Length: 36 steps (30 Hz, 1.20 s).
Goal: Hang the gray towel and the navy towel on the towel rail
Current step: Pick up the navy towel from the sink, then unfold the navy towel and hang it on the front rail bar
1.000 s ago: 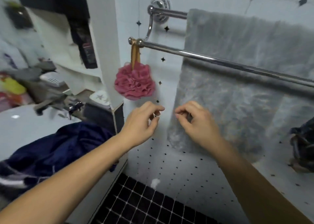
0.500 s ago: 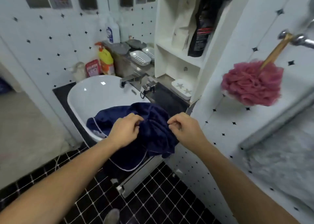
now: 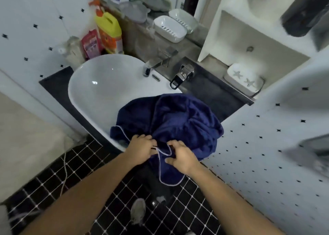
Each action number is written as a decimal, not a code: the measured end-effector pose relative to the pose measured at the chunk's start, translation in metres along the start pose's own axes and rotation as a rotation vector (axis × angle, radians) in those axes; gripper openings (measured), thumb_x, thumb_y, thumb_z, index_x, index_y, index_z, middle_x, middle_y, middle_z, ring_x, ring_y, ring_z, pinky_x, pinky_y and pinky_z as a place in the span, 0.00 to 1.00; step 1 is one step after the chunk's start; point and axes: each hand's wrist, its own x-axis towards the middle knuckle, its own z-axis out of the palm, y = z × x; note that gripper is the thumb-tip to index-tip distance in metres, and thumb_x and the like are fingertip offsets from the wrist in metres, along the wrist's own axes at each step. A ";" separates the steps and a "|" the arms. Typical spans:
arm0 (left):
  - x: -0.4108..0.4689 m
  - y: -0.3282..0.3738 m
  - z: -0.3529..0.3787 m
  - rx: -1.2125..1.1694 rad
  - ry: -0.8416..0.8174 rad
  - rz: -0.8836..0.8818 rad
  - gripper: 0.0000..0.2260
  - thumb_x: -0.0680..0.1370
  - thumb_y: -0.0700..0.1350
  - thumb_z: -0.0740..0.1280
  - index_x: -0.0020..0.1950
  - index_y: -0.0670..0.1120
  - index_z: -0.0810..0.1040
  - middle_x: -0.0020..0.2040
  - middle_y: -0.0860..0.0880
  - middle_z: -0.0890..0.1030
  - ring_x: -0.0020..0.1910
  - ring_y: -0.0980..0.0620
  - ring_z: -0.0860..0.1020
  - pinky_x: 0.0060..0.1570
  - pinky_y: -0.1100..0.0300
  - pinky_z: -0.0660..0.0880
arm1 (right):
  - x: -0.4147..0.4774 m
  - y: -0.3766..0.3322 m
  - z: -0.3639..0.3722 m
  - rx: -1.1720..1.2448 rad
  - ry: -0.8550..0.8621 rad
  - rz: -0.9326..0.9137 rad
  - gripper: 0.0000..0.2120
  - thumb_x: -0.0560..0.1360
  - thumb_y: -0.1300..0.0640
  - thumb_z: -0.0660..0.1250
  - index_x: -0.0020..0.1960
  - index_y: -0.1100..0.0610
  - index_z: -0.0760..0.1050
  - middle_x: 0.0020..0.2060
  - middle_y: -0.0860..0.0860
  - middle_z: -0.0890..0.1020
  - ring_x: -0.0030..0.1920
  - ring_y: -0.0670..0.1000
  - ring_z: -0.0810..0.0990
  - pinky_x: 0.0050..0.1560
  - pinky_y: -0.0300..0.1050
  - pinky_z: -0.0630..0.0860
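The navy towel (image 3: 179,124) with white piping lies bunched over the front right rim of the white sink (image 3: 99,85), one corner drooping toward the floor. My left hand (image 3: 141,150) presses on the towel's near edge, fingers curled into the cloth. My right hand (image 3: 181,157) grips the piped hem just beside it. A blurred strip of the gray towel (image 3: 309,156) shows at the right edge of the view. The towel rail is out of view.
A chrome faucet (image 3: 156,63) and a handle (image 3: 181,75) stand behind the sink. Bottles (image 3: 108,31) and white soap dishes (image 3: 169,28) crowd the back ledge. A white shelf unit (image 3: 249,44) rises at right. Black tiled floor (image 3: 89,186) lies below.
My view swung from the hung gray towel down to the sink. Both hands moved onto the navy towel, then slid to its near hem and took hold.
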 end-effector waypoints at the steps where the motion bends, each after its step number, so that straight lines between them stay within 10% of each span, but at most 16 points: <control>1: 0.004 0.000 -0.004 -0.071 0.016 -0.001 0.13 0.78 0.55 0.62 0.60 0.53 0.78 0.55 0.51 0.78 0.57 0.48 0.75 0.58 0.52 0.65 | 0.003 -0.002 0.003 -0.001 -0.006 0.016 0.32 0.72 0.52 0.72 0.72 0.50 0.63 0.63 0.54 0.70 0.62 0.55 0.74 0.60 0.51 0.73; 9: 0.018 0.041 -0.060 -0.866 0.120 -0.019 0.03 0.78 0.45 0.67 0.45 0.47 0.77 0.44 0.48 0.80 0.46 0.48 0.79 0.53 0.47 0.75 | -0.012 -0.004 -0.038 0.484 0.387 0.060 0.05 0.74 0.61 0.70 0.49 0.54 0.80 0.43 0.49 0.84 0.45 0.48 0.81 0.45 0.31 0.71; 13: 0.027 0.101 -0.092 -0.935 0.175 0.096 0.05 0.80 0.45 0.64 0.44 0.48 0.72 0.43 0.46 0.78 0.45 0.46 0.77 0.52 0.46 0.74 | -0.052 0.012 -0.084 0.709 0.553 0.090 0.05 0.73 0.60 0.72 0.43 0.51 0.79 0.31 0.42 0.80 0.32 0.39 0.76 0.39 0.37 0.72; 18: 0.017 0.199 -0.124 -1.066 0.121 0.225 0.05 0.81 0.45 0.61 0.47 0.45 0.73 0.46 0.44 0.79 0.48 0.47 0.77 0.54 0.51 0.72 | -0.129 0.041 -0.125 0.998 0.704 0.091 0.03 0.77 0.59 0.67 0.43 0.56 0.78 0.38 0.58 0.82 0.40 0.56 0.79 0.47 0.58 0.78; 27: -0.042 0.371 -0.167 -1.480 -0.076 0.217 0.12 0.81 0.46 0.61 0.48 0.40 0.80 0.42 0.42 0.83 0.43 0.45 0.81 0.45 0.58 0.77 | -0.287 0.100 -0.170 1.202 0.905 -0.081 0.05 0.78 0.59 0.67 0.48 0.61 0.77 0.33 0.51 0.80 0.29 0.46 0.76 0.30 0.42 0.78; 36: -0.079 0.491 -0.225 -1.162 0.166 0.573 0.10 0.79 0.39 0.66 0.39 0.47 0.82 0.34 0.48 0.80 0.35 0.53 0.75 0.38 0.60 0.71 | -0.398 0.149 -0.237 1.089 1.065 -0.231 0.07 0.75 0.68 0.68 0.44 0.56 0.78 0.32 0.53 0.77 0.26 0.42 0.75 0.33 0.37 0.79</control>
